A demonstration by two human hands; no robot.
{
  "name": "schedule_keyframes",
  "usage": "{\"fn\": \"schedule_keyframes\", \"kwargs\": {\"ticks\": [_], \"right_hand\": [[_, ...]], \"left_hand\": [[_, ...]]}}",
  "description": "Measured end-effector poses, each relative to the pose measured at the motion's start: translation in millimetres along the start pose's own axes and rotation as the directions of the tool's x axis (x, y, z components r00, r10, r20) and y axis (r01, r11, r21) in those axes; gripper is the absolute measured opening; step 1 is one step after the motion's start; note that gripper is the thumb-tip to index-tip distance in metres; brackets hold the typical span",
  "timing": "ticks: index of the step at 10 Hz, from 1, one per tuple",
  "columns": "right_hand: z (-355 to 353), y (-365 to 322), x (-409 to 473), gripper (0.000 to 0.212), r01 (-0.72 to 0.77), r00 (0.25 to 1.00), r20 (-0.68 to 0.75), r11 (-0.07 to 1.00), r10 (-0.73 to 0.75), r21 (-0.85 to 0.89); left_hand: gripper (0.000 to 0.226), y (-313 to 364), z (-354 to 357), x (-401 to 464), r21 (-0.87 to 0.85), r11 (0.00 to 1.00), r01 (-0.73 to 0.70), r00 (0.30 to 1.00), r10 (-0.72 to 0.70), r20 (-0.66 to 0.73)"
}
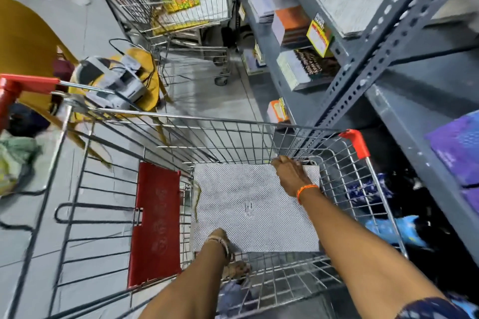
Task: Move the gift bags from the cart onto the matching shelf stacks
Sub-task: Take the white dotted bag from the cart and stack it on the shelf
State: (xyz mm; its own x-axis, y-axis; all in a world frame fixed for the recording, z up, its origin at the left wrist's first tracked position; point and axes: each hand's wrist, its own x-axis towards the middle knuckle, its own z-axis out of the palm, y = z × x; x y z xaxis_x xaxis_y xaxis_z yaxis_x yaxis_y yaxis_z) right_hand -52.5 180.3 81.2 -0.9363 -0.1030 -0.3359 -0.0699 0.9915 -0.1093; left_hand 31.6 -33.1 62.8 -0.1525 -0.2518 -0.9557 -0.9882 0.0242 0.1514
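Observation:
A flat white gift bag with small dots (248, 204) lies at the bottom of the wire cart (233, 137). My right hand (290, 176) grips its far right corner, next to the cart's wall. My left hand (220, 241) rests on the bag's near edge, fingers curled at it. On the grey shelf unit (375, 65) to the right lie stacks of flat bags: white (267, 2), orange (290, 23), dark patterned (308, 67), and purple (458, 147) lower down.
A second wire cart (176, 8) with yellow and white items stands ahead. A yellow chair (28, 41) carrying a device sits at the left. The red child-seat flap (155, 223) hangs inside my cart. Blue bags (394, 228) lie low under the shelf.

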Motion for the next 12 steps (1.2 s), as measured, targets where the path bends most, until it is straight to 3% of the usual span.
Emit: {"fn": "schedule_keyframes", "kwargs": {"ticks": [1,2,3,4,5,6,7,8,9,10,11,12], "right_hand": [[-59,-3,-41,0.046,0.008,0.999,-0.052,0.993,-0.002,0.119],[-102,-3,-71,0.028,-0.012,0.993,-0.113,0.975,0.038,0.221],[-162,-5,-115,0.045,0.012,0.938,-0.331,0.941,0.107,0.339],[-193,-4,-141,0.047,0.019,0.869,-0.452,0.897,0.203,0.442],[-234,-2,-181,0.042,0.041,0.725,-0.573,0.808,0.381,0.588],[-264,-6,-212,0.032,0.075,0.600,-0.633,0.754,0.489,0.652],[-302,-13,-252,0.017,0.118,0.402,-0.686,0.708,0.607,0.696],[-322,-13,-276,0.018,0.139,0.297,-0.714,0.711,0.634,0.689],[-358,-15,-315,0.013,0.225,0.149,-0.730,0.696,0.667,0.682],[-379,-15,-342,0.009,0.253,0.020,-0.728,0.701,0.685,0.667],[-396,-9,-380,0.009,0.265,-0.116,-0.727,0.726,0.677,0.634],[-404,-1,-412,0.013,0.259,-0.187,-0.712,0.733,0.676,0.628]], "left_hand": [[0.028,-15,-29,-18,0.242,0.935,-0.260,0.965,0.258,0.043],[0.022,-12,-33,-37,0.075,0.949,-0.306,0.949,0.311,-0.054],[0.058,1,-44,-130,-0.116,0.845,-0.522,0.820,0.459,-0.343],[0.051,18,-52,-176,-0.090,0.685,-0.723,0.649,0.628,-0.430],[0.044,53,-74,-235,-0.039,0.341,-0.939,0.322,0.837,-0.442],[0.044,78,-85,-281,-0.048,0.134,-0.990,0.142,0.907,-0.396],[0.048,110,-87,-347,-0.135,-0.149,-0.980,-0.105,0.951,-0.291],[0.053,129,-84,-386,-0.190,-0.266,-0.945,-0.210,0.940,-0.269],[0.052,146,-70,-447,-0.224,-0.403,-0.887,-0.376,0.913,-0.157],[0.053,148,-56,-488,-0.240,-0.496,-0.834,-0.495,0.866,-0.069],[0.057,144,-30,-534,-0.201,-0.629,-0.751,-0.635,0.771,-0.041],[0.059,137,-6,-559,-0.220,-0.685,-0.694,-0.696,0.717,-0.037]]}}
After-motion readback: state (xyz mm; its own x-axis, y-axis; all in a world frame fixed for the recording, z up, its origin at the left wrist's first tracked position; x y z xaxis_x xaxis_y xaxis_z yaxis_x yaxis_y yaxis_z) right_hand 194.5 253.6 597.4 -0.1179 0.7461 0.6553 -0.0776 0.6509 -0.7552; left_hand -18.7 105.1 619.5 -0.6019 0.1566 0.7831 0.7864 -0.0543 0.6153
